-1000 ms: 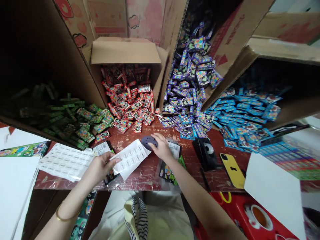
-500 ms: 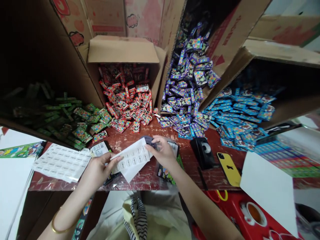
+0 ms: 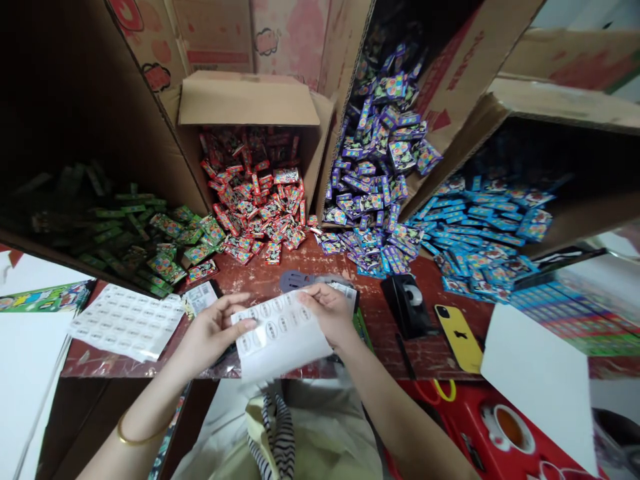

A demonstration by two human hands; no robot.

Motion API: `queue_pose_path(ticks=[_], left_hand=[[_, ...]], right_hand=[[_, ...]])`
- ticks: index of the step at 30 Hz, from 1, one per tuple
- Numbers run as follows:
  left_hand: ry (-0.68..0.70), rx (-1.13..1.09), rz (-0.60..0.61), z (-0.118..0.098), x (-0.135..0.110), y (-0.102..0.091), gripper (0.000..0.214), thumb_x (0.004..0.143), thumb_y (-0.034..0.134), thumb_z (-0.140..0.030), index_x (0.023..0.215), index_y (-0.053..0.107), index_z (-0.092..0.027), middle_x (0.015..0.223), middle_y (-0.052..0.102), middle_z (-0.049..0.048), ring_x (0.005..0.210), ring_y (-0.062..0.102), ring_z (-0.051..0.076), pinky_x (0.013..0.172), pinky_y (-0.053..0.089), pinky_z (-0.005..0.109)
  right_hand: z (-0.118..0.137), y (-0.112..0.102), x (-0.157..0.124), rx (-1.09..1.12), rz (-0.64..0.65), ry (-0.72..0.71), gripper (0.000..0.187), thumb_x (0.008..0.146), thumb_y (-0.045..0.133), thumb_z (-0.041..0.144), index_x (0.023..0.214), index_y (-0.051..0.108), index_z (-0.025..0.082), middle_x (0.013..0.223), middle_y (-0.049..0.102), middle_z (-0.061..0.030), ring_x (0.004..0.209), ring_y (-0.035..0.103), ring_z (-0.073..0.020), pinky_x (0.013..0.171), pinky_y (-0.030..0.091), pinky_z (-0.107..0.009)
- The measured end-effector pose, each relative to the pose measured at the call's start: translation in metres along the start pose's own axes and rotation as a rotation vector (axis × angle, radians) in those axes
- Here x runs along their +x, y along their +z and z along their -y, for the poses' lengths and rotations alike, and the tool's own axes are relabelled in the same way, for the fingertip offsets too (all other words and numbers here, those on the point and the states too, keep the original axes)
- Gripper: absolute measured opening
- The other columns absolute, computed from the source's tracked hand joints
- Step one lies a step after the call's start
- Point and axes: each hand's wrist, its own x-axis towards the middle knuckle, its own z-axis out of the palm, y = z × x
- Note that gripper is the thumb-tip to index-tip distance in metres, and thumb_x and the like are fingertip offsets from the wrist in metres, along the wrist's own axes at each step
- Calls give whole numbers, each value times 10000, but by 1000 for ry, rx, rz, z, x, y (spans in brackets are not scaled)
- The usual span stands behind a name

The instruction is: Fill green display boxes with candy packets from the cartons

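Low over the front edge of the table, a white sheet of oval stickers (image 3: 274, 330) is stretched between both my hands. My left hand (image 3: 215, 333) pinches its left edge, thumb on top. At the upper right corner, my right hand (image 3: 327, 313) grips the same sheet with thumb and fingers. Just beyond the sheet lies a grey-purple plastic item with slots (image 3: 295, 281), whose kind I cannot make out. Another sticker sheet (image 3: 127, 322) rests flat to the left. Beneath my hands, printed packs in clear wrap are mostly hidden.
Open cartons spill small packets across the back: green (image 3: 165, 267), red (image 3: 260, 213), purple (image 3: 370, 200) and blue (image 3: 480, 220). A black tape dispenser (image 3: 407, 303) and a yellow phone (image 3: 457, 337) lie to the right. A cup of tea (image 3: 509, 428) stands on a red surface lower right.
My right hand has let go of the grey-purple item, which now lies on the table, and has taken the sheet's right side. The sheet has turned and come nearer to me.
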Motion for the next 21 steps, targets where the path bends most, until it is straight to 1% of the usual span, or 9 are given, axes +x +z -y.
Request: queue_pose_path(ticks=[1, 3, 6, 9, 12, 14, 16, 19, 21], left_hand=[[4, -17, -49, -2, 1, 4, 435, 657, 778, -364, 1018, 626, -174, 787, 688, 8, 674, 613, 155, 588, 474, 228], [3, 48, -131, -7, 1, 9, 382, 636, 781, -366, 937, 665, -160, 788, 702, 24, 601, 592, 137, 531, 452, 218], [41, 222, -147, -17, -2, 11, 266, 696, 723, -390, 841, 712, -166, 753, 720, 27, 545, 574, 130, 499, 429, 219], [133, 335, -117, -23, -5, 8, 210, 764, 665, -388, 801, 719, -188, 774, 739, 30, 679, 647, 170, 612, 471, 231], [195, 485, -99, -25, -6, 5, 242, 826, 595, -401, 775, 699, -189, 757, 731, 27, 702, 650, 174, 640, 457, 233], [216, 591, -108, -25, -6, 4, 308, 858, 540, -426, 722, 667, -180, 651, 682, 13, 606, 604, 156, 568, 414, 229], [246, 657, -143, -26, -5, 4, 376, 877, 489, -445, 641, 608, -177, 531, 581, -12, 505, 522, 130, 502, 356, 225], [298, 683, -187, -28, -6, 7, 427, 881, 459, -444, 539, 478, -189, 446, 405, -52, 429, 404, 95, 460, 285, 221], [298, 677, -190, -28, -7, 9, 439, 878, 458, -443, 519, 415, -194, 442, 332, -65, 418, 358, 84, 454, 259, 222]], right_hand=[[-1, 2, -1, 11, -32, -10, 275, 592, 796, 361, 620, 576, 198, 620, 661, 5, 554, 569, -131, 561, 444, -258], [-1, 3, -1, 40, -18, -27, 281, 582, 802, 339, 709, 585, 216, 621, 658, 23, 539, 566, -126, 542, 445, -250], [7, 0, -1, -60, 137, -47, 336, 563, 814, 300, 833, 629, 224, 703, 690, 13, 579, 588, -130, 542, 450, -238], [16, -4, 0, -282, 199, -67, 161, 627, 761, 293, 703, 668, 186, 688, 693, -19, 602, 592, -136, 548, 432, -236], [19, -6, 1, -398, 182, -87, 134, 677, 698, 294, 622, 656, 180, 661, 689, -29, 609, 593, -148, 564, 424, -248], [18, -5, 2, -435, 155, -88, 142, 687, 677, 315, 634, 649, 186, 637, 673, -18, 581, 569, -144, 540, 404, -245], [16, -5, 2, -465, 130, -83, 172, 695, 659, 350, 633, 629, 192, 582, 628, 2, 536, 519, -131, 495, 365, -234], [16, -4, 1, -508, 114, -122, 261, 735, 612, 412, 592, 564, 199, 491, 493, 35, 487, 426, -108, 451, 298, -222], [18, -4, 0, -523, 104, -147, 328, 767, 574, 449, 562, 512, 201, 466, 395, 50, 467, 364, -97, 441, 260, -224]])
